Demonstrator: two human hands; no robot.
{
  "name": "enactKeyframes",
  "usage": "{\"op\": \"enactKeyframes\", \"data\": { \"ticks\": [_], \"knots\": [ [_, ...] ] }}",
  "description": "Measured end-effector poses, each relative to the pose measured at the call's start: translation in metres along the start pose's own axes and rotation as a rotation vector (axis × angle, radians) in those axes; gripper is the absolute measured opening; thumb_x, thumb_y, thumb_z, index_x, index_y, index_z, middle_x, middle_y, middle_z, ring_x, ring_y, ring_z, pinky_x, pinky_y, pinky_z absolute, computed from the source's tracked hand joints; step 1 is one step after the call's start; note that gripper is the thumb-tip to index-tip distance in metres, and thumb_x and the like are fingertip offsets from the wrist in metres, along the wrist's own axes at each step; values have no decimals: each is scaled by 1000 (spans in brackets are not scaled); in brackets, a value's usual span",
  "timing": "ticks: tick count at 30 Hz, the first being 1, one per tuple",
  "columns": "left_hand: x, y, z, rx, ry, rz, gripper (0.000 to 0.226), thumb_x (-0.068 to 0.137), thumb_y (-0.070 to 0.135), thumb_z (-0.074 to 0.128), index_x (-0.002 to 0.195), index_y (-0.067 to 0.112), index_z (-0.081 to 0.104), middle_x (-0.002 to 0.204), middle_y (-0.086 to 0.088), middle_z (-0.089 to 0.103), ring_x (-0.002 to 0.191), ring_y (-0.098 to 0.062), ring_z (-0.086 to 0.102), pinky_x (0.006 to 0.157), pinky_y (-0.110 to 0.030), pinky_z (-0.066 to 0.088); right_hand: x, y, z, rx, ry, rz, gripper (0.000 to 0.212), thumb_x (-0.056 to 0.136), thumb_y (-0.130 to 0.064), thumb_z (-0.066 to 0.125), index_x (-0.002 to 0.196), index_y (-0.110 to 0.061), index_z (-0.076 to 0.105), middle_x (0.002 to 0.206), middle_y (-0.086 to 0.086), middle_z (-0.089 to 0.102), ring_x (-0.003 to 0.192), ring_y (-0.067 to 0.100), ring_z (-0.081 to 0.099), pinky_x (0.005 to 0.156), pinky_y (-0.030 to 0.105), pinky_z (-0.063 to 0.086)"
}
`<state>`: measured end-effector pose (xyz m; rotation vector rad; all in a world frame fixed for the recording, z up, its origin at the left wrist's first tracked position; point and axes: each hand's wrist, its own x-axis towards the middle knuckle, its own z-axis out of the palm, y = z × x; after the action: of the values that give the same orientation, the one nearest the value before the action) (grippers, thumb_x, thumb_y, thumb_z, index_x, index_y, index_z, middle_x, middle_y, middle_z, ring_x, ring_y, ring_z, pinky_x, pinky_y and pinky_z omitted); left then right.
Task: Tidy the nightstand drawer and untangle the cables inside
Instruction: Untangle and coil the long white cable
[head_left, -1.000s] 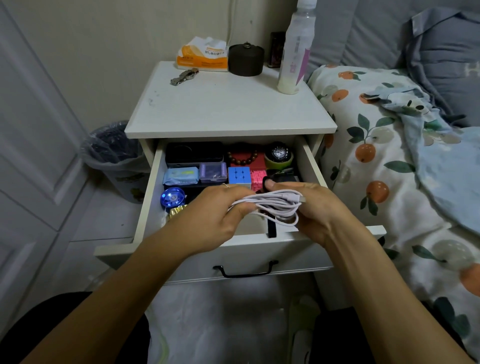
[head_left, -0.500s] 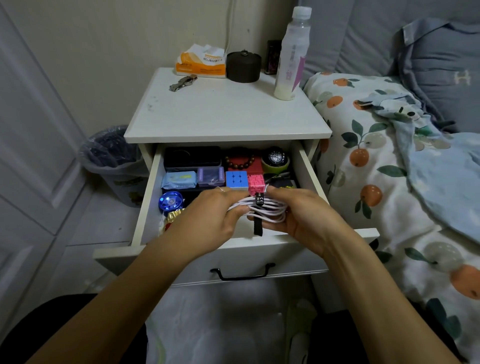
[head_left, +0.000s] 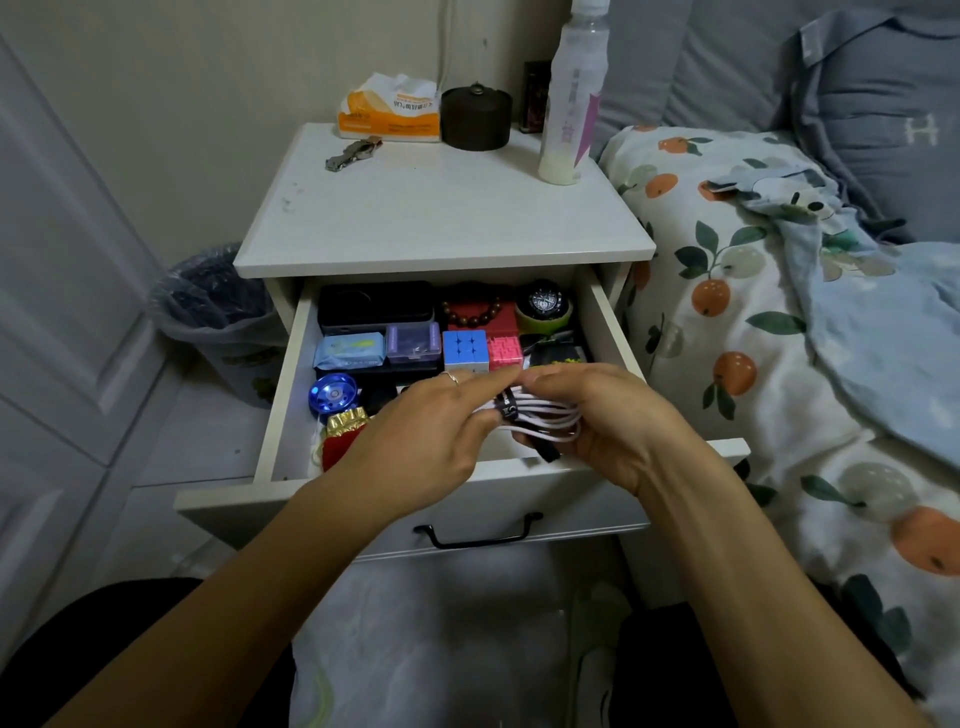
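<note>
A coiled white cable (head_left: 546, 419) with a black strap (head_left: 506, 406) wrapped round it hangs over the front of the open nightstand drawer (head_left: 283, 395). My right hand (head_left: 605, 421) grips the coil from the right, fingers curled round it. My left hand (head_left: 426, 431) pinches the strap and the coil's left end. The strap's loose end (head_left: 548, 453) sticks out below the coil. Inside the drawer sit a puzzle cube (head_left: 465, 349), a pink box (head_left: 505, 352), a bead bracelet (head_left: 472, 312) and a blue disc (head_left: 332, 396).
On the nightstand top (head_left: 441, 208) stand a tall bottle (head_left: 569, 98), a dark round box (head_left: 475, 117), a tissue pack (head_left: 389, 111) and a metal watch (head_left: 353, 150). A lined bin (head_left: 218, 306) is left of the stand. The bed (head_left: 779, 338) lies right.
The black strap has been brought from hanging below the coil up and round it. Both hands have stayed over the drawer's front, and my left fingers have shifted onto the strap.
</note>
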<state>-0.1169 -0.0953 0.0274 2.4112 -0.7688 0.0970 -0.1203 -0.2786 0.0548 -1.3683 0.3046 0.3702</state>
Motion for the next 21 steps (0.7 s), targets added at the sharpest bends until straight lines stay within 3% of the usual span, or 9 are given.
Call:
{"op": "enactKeyframes", "data": {
  "ticks": [3,5,8,10,13,15,17,18,21],
  "knots": [
    [0,1,0,-59,86,11,47,96,14,55,139,33,53,114,-1,67,106,-15,57,92,-38,49,0,0,0,-25,6,15,22,93,-4,56,109,7,68,108,28,68,88,33,67,87,50,55],
    [2,2,0,-121,135,-26,48,93,10,59,132,38,59,97,2,67,91,-8,57,84,-29,49,0,0,-1,-31,3,1,23,94,-4,55,110,5,68,109,26,69,95,35,68,96,49,51],
    [6,4,-1,-275,137,-165,42,92,7,63,120,38,68,95,5,71,87,-8,62,81,-26,52,1,3,-1,0,-24,-59,24,95,-4,53,113,3,67,110,22,71,104,33,68,93,41,55],
    [8,3,-5,-396,116,-244,34,92,8,63,109,36,73,98,10,74,89,-9,67,80,-25,54,0,4,0,20,-35,-84,22,95,-8,55,111,2,67,107,21,71,95,32,71,80,37,60],
    [11,-1,-12,-519,114,-374,27,93,10,63,105,30,76,93,17,73,81,8,64,65,-4,47,1,5,0,66,-65,-92,20,97,-10,52,109,3,63,99,25,72,87,40,72,79,42,60],
    [11,-4,-14,-601,77,-482,25,93,11,63,104,28,77,84,11,71,63,1,59,55,-7,42,3,3,-3,52,-60,-105,21,94,-1,45,105,0,62,94,23,73,86,42,72,86,48,58],
    [11,-7,-18,-691,23,-565,26,94,8,59,97,25,79,76,1,69,49,-8,42,44,-19,33,2,3,-3,22,-98,-154,32,85,8,42,105,-4,62,93,19,74,86,40,72,89,49,56],
    [12,-8,-19,-746,7,-591,29,94,6,57,92,24,79,74,-2,69,46,-10,34,41,-21,27,1,6,-2,-62,-110,-220,37,80,8,46,110,-8,62,96,15,74,88,36,72,88,46,57],
    [12,-10,-24,-896,-25,-639,34,90,-1,53,80,19,78,67,-1,70,40,-8,28,36,-17,22,-4,19,-4,-619,-22,-544,63,80,2,59,134,-28,48,108,-9,69,94,9,70,82,27,54]
  ]
}}
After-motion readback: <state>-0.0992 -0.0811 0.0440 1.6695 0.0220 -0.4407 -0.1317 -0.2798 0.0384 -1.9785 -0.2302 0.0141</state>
